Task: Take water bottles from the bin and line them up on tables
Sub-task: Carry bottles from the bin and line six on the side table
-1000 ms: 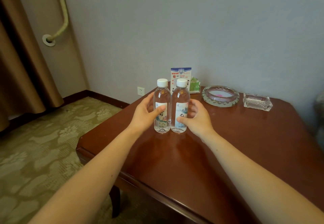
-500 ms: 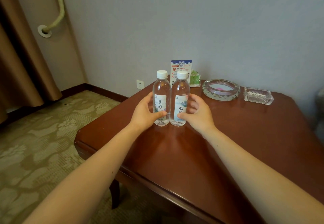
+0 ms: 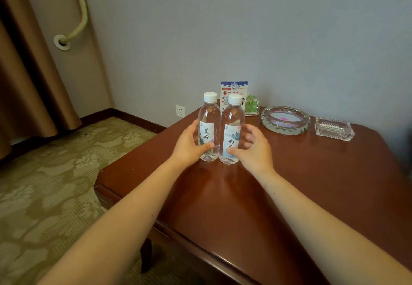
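Observation:
Two clear water bottles with white caps stand upright side by side on the brown wooden table (image 3: 289,195), touching each other. My left hand (image 3: 189,146) wraps the lower part of the left bottle (image 3: 209,119), thumb across its label. My right hand (image 3: 252,148) holds the right bottle (image 3: 231,124) low down, thumb on the label, fingers curled behind it. No bin is in view.
Behind the bottles stand a blue and white notice card (image 3: 234,88) and a small green packet (image 3: 252,106). A round glass ashtray (image 3: 285,119) and a rectangular glass dish (image 3: 334,128) sit at the back right. Patterned carpet (image 3: 55,184) and a curtain (image 3: 26,73) lie left.
The bottles and both hands stay in place on the table; only the camera view has shifted slightly. The fingers of my right hand look a little looser.

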Available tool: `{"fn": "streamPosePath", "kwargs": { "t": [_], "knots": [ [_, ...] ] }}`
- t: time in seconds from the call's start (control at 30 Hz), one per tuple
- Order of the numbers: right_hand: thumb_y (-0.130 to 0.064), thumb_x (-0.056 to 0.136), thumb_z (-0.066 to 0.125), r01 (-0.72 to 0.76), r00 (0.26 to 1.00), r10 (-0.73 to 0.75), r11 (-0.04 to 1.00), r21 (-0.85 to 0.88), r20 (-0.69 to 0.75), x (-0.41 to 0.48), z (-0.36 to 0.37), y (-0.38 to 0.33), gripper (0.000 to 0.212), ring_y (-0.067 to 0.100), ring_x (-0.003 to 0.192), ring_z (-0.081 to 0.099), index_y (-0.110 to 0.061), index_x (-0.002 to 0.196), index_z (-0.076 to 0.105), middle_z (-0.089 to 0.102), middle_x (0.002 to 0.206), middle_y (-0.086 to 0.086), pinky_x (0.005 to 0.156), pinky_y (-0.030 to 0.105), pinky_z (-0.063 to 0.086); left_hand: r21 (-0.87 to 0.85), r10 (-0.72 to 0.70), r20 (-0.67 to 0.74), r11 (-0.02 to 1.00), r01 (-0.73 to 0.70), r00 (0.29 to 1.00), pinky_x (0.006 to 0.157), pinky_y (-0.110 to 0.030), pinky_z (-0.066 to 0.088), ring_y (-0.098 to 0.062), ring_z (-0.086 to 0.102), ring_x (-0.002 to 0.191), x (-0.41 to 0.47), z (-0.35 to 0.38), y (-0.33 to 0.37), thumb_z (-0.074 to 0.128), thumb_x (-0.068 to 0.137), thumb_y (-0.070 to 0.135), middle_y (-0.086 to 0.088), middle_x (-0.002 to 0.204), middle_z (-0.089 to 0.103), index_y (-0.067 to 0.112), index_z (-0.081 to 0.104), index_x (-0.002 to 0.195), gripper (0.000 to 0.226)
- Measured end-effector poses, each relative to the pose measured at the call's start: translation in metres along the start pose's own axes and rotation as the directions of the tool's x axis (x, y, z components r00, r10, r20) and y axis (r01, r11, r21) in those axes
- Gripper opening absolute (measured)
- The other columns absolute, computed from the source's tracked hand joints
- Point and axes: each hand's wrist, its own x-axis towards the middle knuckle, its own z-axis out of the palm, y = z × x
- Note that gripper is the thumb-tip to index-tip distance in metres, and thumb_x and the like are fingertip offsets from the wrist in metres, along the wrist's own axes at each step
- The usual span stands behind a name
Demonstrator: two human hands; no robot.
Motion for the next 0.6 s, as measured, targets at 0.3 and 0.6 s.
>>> {"fn": "streamPosePath", "kwargs": {
  "t": [0.3,0.6],
  "knots": [
    [-0.007,0.069,0.087,0.029,0.997,-0.035,0.996,-0.079,-0.075,-0.006,0.007,0.001,0.075,0.010,0.104,0.067,-0.025,0.134,0.052,0.068,0.123,-0.002,0.085,0.029,0.058,-0.014,-0.008,0.040,1.000,0.008,0.999,0.094,-0.029,0.051,-0.010,0.056,0.117,0.009,0.001,-0.008,0.075,0.083,0.009,0.003,0.133,0.057,0.023,0.041,0.142,0.069],
    [-0.005,0.071,0.085,0.004,0.995,-0.013,0.996,-0.092,-0.099,-0.010,0.011,-0.006,0.075,0.009,0.103,0.067,-0.024,0.135,0.053,0.068,0.123,-0.001,0.071,0.010,0.047,-0.052,-0.047,0.117,0.997,0.053,0.992,0.065,-0.005,0.051,0.001,0.057,0.095,0.015,-0.003,-0.003,0.069,0.085,-0.001,0.006,0.123,0.057,0.017,0.039,0.144,0.069]
  ]
}}
